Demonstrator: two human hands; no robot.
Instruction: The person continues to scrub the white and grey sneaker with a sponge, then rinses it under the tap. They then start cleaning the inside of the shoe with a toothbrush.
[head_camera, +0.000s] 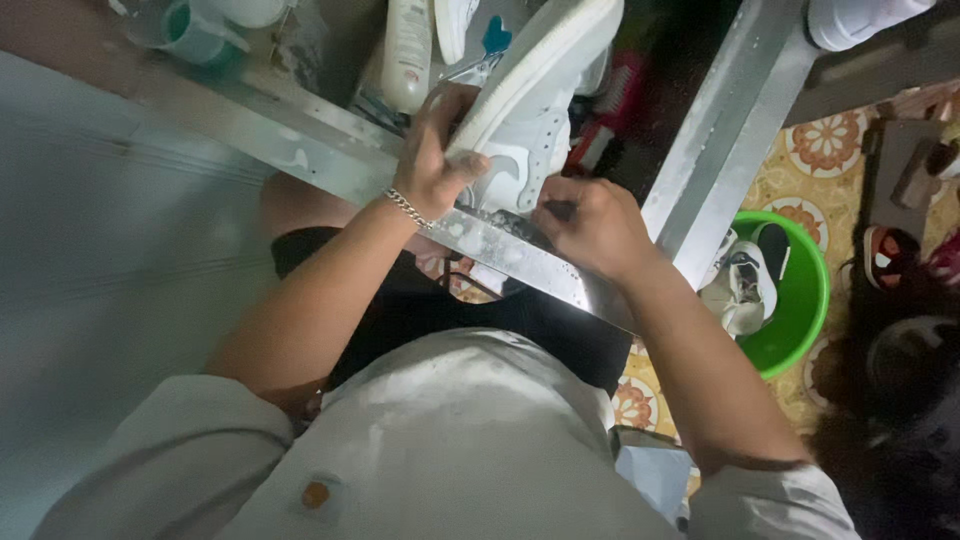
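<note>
My left hand (437, 160), with a chain bracelet on its wrist, grips a white sneaker (535, 95) by its side, sole turned up and to the right, over a metal sink rim (520, 258). My right hand (590, 222) is closed on a small dark object, probably a brush, pressed against the sneaker's lower side; the object is mostly hidden by the fingers.
A white bottle (407, 50) and a teal cup (195, 32) stand at the top. A green basin (795, 290) holding shoes sits on the patterned floor at right. More shoes (890, 255) lie further right. A metal bar (725, 130) runs diagonally.
</note>
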